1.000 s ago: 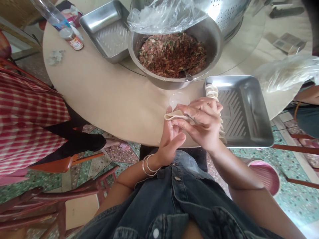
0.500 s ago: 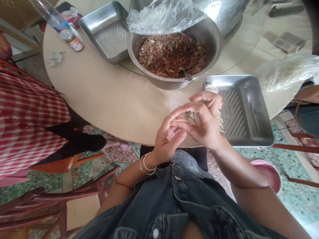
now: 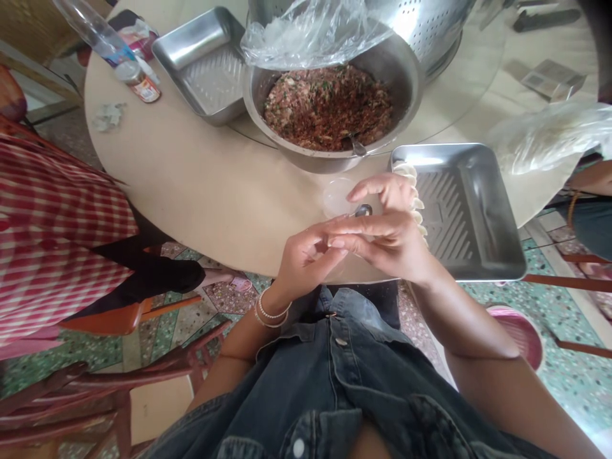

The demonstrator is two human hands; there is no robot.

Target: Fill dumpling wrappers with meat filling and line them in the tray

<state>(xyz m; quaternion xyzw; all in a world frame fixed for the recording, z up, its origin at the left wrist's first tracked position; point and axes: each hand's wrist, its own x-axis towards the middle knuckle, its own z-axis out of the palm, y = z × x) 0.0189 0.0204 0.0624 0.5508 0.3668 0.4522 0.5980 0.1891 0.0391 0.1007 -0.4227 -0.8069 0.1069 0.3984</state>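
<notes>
Dark denim garment (image 3: 296, 376), pale button (image 3: 299, 447); bracelets (image 3: 273, 317), apparently beaded.

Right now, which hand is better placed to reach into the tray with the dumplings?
Probably the right hand: it is nearer the tray and its row of dumplings, though it also seems to hold a spoon. The left hand is farther off, with the right between it and the tray.

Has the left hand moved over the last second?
Yes: the left hand has shifted leftward as a whole, farther from the dumpling tray on the right.
</notes>
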